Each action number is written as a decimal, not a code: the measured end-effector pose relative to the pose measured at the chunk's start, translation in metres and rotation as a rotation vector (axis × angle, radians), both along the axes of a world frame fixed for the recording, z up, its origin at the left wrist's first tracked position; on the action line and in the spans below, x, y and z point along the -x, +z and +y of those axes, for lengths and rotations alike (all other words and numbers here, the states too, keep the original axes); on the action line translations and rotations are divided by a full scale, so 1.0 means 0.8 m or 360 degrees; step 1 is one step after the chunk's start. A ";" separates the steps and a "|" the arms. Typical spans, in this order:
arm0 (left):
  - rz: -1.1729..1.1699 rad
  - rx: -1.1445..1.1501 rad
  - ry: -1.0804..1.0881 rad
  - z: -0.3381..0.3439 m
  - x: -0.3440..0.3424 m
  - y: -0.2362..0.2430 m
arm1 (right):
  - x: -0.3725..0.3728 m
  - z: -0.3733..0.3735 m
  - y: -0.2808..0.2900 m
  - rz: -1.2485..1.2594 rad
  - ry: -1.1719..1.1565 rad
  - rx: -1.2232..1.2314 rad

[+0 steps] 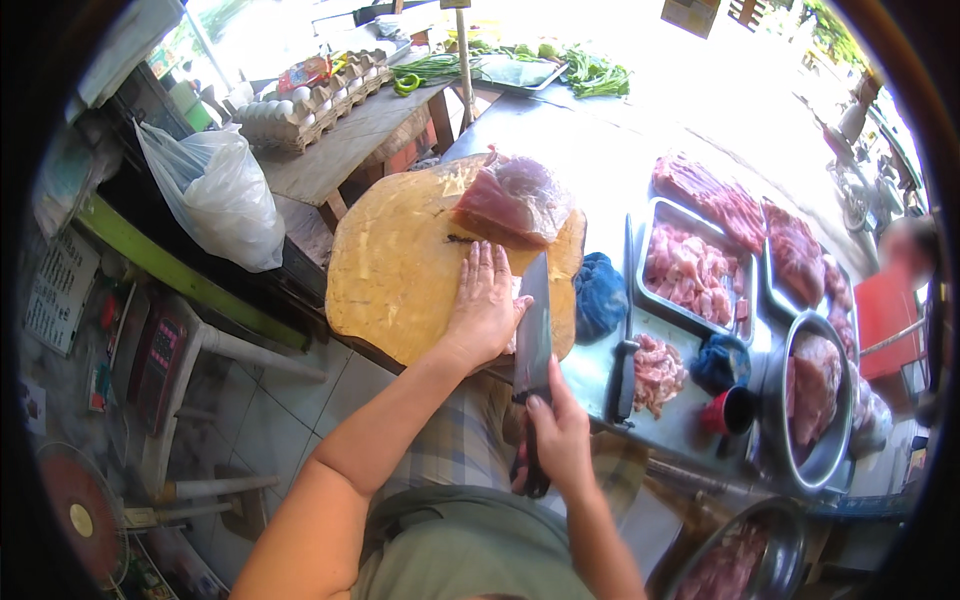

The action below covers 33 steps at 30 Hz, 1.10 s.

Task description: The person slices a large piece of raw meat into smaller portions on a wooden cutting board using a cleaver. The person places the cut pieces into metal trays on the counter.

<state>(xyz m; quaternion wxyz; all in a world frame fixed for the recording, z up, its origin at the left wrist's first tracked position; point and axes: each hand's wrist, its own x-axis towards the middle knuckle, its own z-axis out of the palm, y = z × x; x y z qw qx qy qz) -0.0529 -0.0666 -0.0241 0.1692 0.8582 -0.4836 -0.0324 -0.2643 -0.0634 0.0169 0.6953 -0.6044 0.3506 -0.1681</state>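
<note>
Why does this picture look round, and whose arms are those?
There's no robot here! A person wears a camera on their head, looking down. Its wide, curvy lens bends things near the edges, so it looks round. The arms are that person's own.

The left hand lies flat over the wooden chopping board, beside a pale piece that is mostly hidden. The right hand grips a big knife.

A chunk of meat sits on the board. On the table to the right are a tray of cut meat, another knife and a metal bowl.
</note>
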 end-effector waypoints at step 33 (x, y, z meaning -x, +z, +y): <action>-0.0024 -0.0089 -0.0155 0.010 -0.020 0.002 | -0.026 -0.033 -0.026 -0.0263 0.0221 -0.0442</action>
